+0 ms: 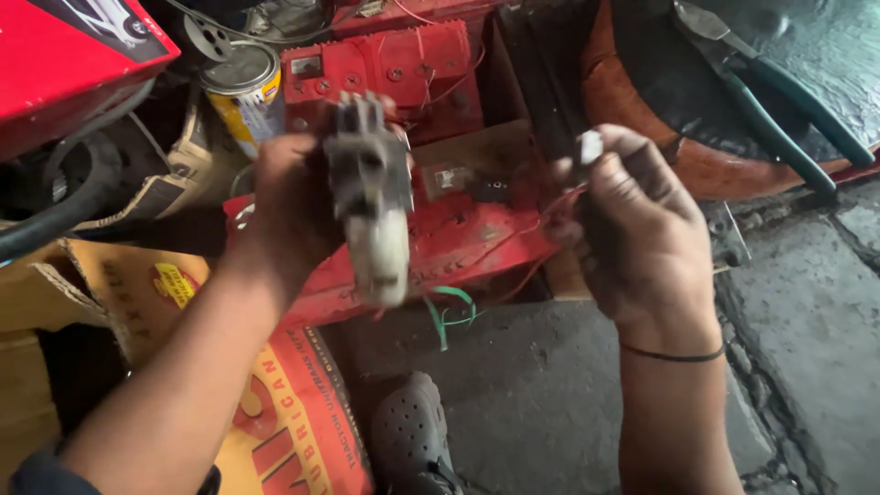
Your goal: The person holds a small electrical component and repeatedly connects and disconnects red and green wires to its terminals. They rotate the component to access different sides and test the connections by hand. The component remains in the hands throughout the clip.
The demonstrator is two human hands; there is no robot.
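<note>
Gripping a grimy electrical part (pixel 368 197) with a dark finned top and a pale plastic lower end, the left hand (pixel 291 206) held it upright in front of the red battery casing (pixel 440 240). Motion blurred the part, so its finer details could not be made out. The right hand (pixel 637 229) was closed around a small white connector (pixel 589 146), pinched at the fingertips, with thin red wires (pixel 536 220) trailing from under that hand towards the casing. A thin black band (pixel 674 355) circled the right wrist. The two hands were apart, the casing showing between them. Green-handled pliers (pixel 779 101) lay on a dark sheet at the upper right. A yellow tin can (pixel 243 92) stood behind the left hand, and a dark perforated clog (pixel 412 440) rested on the concrete floor (pixel 807 302) below. Printed cardboard (pixel 275 412) lay at the lower left.
</note>
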